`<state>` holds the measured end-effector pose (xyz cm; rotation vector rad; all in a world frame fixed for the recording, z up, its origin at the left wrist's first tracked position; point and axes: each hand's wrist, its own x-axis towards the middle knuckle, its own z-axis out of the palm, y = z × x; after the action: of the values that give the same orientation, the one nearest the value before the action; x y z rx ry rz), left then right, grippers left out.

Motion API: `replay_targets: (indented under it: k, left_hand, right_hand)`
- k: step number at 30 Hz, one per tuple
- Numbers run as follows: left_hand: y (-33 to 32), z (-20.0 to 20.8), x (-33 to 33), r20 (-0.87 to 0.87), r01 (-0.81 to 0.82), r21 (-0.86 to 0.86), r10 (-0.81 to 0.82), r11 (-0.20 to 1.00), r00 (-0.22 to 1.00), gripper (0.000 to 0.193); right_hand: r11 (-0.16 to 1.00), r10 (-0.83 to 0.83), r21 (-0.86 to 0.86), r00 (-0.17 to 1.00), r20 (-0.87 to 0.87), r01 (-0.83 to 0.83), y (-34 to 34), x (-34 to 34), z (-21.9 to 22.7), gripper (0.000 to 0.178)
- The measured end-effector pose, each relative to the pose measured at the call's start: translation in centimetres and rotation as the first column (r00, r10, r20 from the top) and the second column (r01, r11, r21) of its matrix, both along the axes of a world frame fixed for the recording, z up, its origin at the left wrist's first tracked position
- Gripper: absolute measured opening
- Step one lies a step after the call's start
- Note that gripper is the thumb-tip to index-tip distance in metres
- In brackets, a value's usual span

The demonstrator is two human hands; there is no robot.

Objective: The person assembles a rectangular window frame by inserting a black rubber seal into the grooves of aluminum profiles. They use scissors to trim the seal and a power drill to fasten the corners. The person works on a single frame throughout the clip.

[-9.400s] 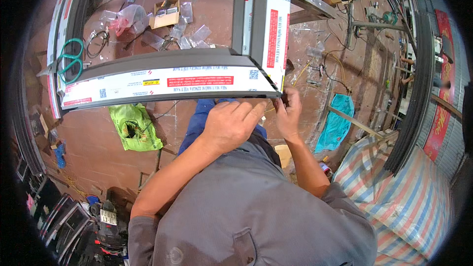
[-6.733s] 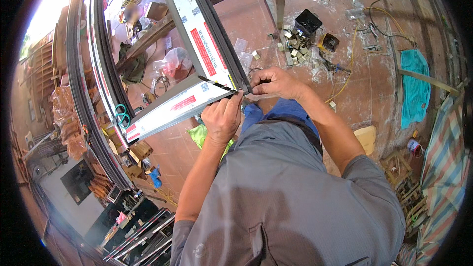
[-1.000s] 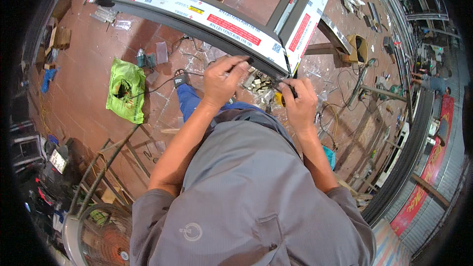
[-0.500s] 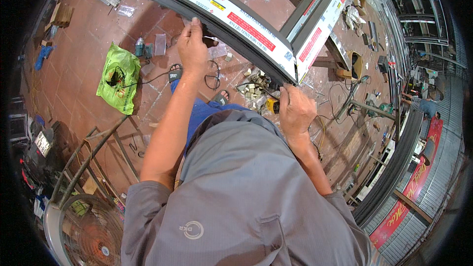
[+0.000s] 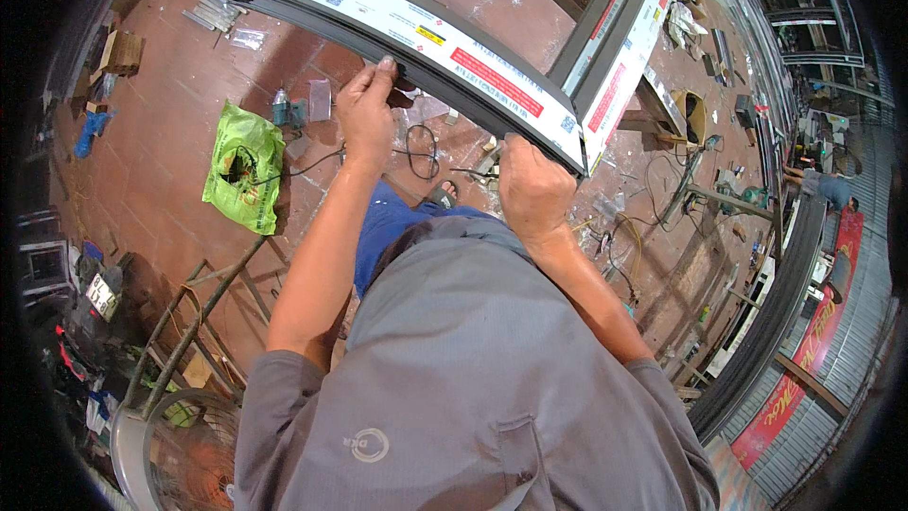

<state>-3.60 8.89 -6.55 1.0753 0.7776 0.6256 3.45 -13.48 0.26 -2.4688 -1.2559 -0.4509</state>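
A dark metal frame [image 5: 445,85] with white and red printed film along its upper face runs across in front of me. Another film-covered bar [image 5: 615,95] meets it at a corner on the right. My left hand [image 5: 369,114] is closed at the frame's near dark edge, thumb on top and fingers partly hidden behind it. Close to the corner, my right hand [image 5: 534,187] is curled with its knuckles up against the same edge. Whatever may be between its fingers is hidden.
On the tiled floor lie a green plastic bag [image 5: 244,168], a drill [image 5: 281,106] and loose cables [image 5: 421,151]. A fan [image 5: 175,445] and a metal rack [image 5: 194,317] stand at the lower left. Far right, another person [image 5: 828,191] is beside long dark profiles [image 5: 780,303].
My right hand has moved left along the frame's edge, away from the corner, and its fingers are more tightly curled. My left hand stays at the edge. The whole view has shifted slightly.
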Motion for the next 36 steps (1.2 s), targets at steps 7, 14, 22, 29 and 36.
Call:
replay_targets:
  k: [7, 14, 22, 29, 36]
  left_hand:
    - [-0.4, -1.0, -1.1, 0.095, 0.080, -0.102, -0.071, 0.992, 0.993, 0.038]
    - [1.2, 0.8, -2.7, 0.041, 0.154, -0.229, -0.148, 0.961, 0.988, 0.030]
    - [4.0, 2.2, -1.3, -0.153, 0.100, -0.037, -0.105, 0.994, 0.983, 0.036]
    - [-0.6, 1.3, -1.2, -0.007, 0.064, -0.211, -0.067, 0.975, 0.998, 0.028]
    - [-4.5, 6.0, -0.2, -0.075, -0.117, -0.455, 0.092, 0.883, 0.993, 0.014]
  right_hand:
    - [0.998, 0.066, -0.010, 0.998, -0.003, -0.066, 7.5, -0.5, -0.1, 0.006]
    - [0.996, 0.075, -0.042, 0.995, -0.072, -0.078, 14.9, -1.5, -0.1, 0.008]
    - [0.998, 0.061, -0.012, 0.955, -0.290, -0.067, 11.0, -2.3, 1.2, 0.019]
    - [0.994, -0.006, 0.053, 0.550, -0.835, 0.093, 4.5, -2.6, 1.6, 0.047]
    - [0.988, 0.108, 0.061, 0.337, -0.935, -0.145, 4.2, -0.2, -6.5, 0.044]
